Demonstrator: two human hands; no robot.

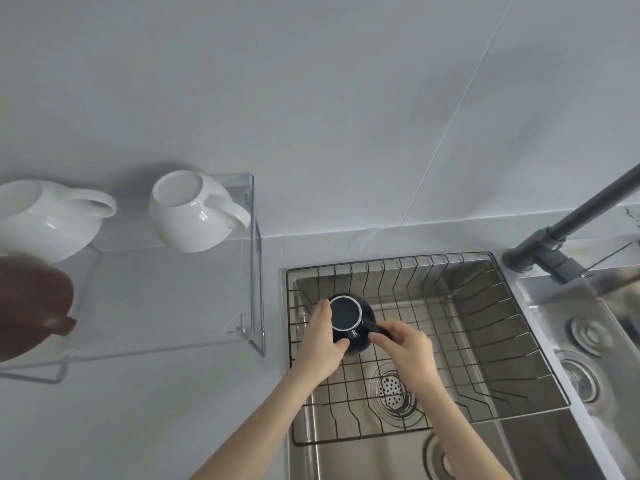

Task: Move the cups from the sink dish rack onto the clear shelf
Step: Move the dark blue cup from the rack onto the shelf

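Both hands are down in the wire dish rack [450, 327] that sits in the sink, closed around the last cup there, a dark cup [346, 315] standing upside down near the rack's far-left corner. The left hand [323, 341] wraps the cup's side with fingers and thumb curled against it, and the right hand [405, 344] pinches the handle, which points toward the rack's middle. Up on the clear shelf [254, 271] at the left, two white cups [188, 211] already rest upside down along the back, and a brown cup [31, 306] sits toward the shelf's front-left edge. I'd say this is the lift-out. To do it well, the cup should come straight up so its rim clears the rack wires before swinging left, with the handle grip steering and the other hand carrying the weight. The bare stretch of shelf toward its front-right corner looks the natural spot; setting the cup down level there, clear of the white cup's handle, would avoid a knock.
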